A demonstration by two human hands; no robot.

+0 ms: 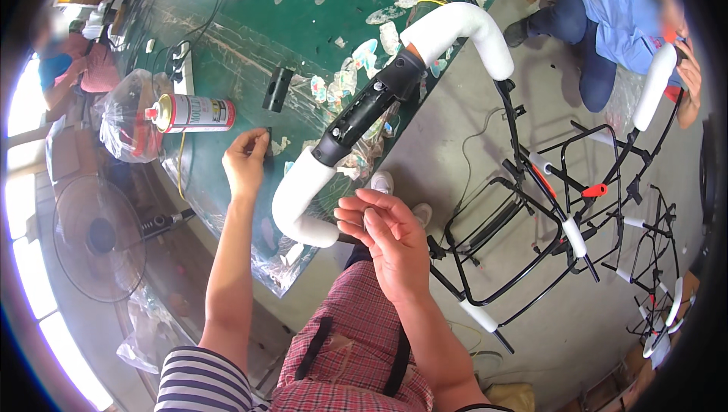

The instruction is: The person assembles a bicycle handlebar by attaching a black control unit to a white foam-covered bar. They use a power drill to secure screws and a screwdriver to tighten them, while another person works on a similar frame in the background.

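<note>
R hand (390, 241): palm up, fingers loosely curled, thumb across in front; can't tell if tip meets fingers or a small pc sits btwn. L hand (246, 158): thumb & fingertips bunched close over the table edge, can't tell if they're clamped on anything.

And here's the handlebar, btwn & beyond the hands! Lower foam sleeve (296, 196), matte white, bent like an elbow, runs btwn them, its low end just beside R fingers, L hand a bit apart. Up from there, the black plastic housing (364, 120), smooth, w/ a long open trough; then upper foam sleeve (462, 29), a fat white hook over the table's edge.

Past L fingertips: black half-tube cover (278, 90), glossy, hollow, apart from the housing. Left of it, red-capped spray can (195, 113) on its side, next to a crinkly clear bag (129, 116). All on the green tabletop (250, 3), film torn & flaky. Far R: thin black tube frames (531, 260) on the floor, co-worker in blue (607, 18) crouching nearby.
</note>
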